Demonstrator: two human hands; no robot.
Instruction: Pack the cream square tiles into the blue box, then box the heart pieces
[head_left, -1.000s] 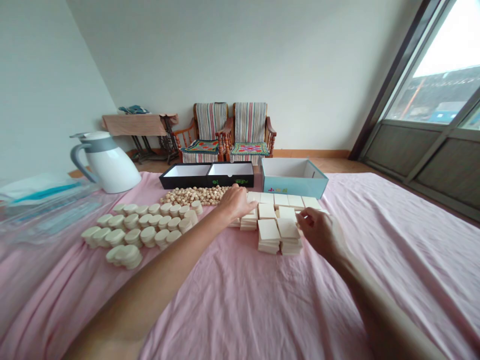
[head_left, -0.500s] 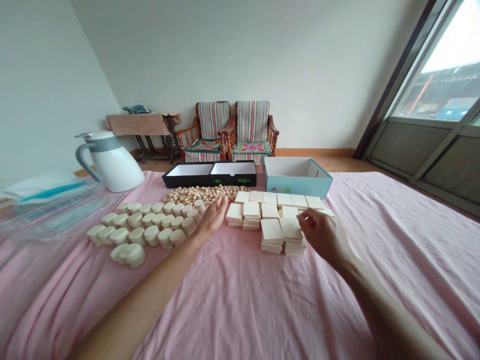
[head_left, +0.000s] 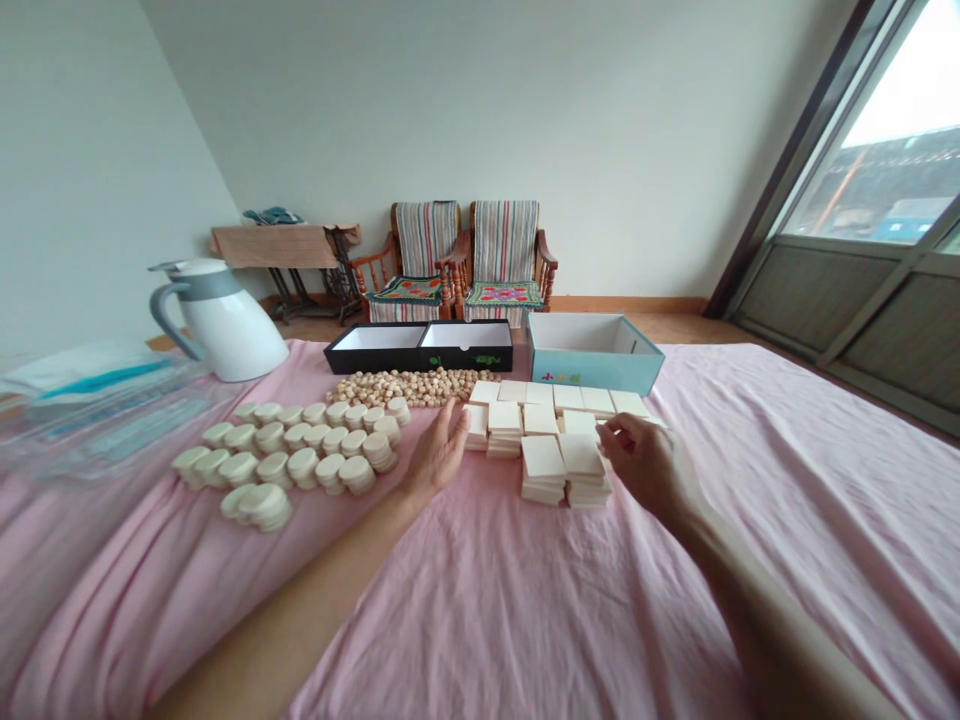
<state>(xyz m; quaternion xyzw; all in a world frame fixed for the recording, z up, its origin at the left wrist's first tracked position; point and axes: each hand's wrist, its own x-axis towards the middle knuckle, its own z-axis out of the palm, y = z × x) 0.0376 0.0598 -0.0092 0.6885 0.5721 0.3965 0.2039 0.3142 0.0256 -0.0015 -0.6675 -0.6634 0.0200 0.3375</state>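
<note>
Stacks of pale square wooden tiles [head_left: 551, 430] lie in rows on a pink cloth [head_left: 487, 600]. My left hand [head_left: 435, 455] is flat with fingers stretched out, its tips against the leftmost tile stack [head_left: 475, 428]. My right hand [head_left: 645, 462] rests at the right side of the front tile stacks, its fingers curled and pinched against a tile edge [head_left: 600, 432]. To the left are rows of stacked rounded wooden pieces [head_left: 300, 455], and behind them lies a heap of small wooden beads [head_left: 405, 385].
A black two-part tray [head_left: 420, 347] and a light blue open box [head_left: 592, 352] stand behind the tiles. A white jug [head_left: 221, 320] and clear plastic bags [head_left: 82, 410] sit at the left. Two striped chairs [head_left: 465, 260] stand by the far wall; a window [head_left: 885, 160] is at right.
My left hand drew back from the far tile row toward me, then slid right to the leftmost tile stack. My right hand stayed in place.
</note>
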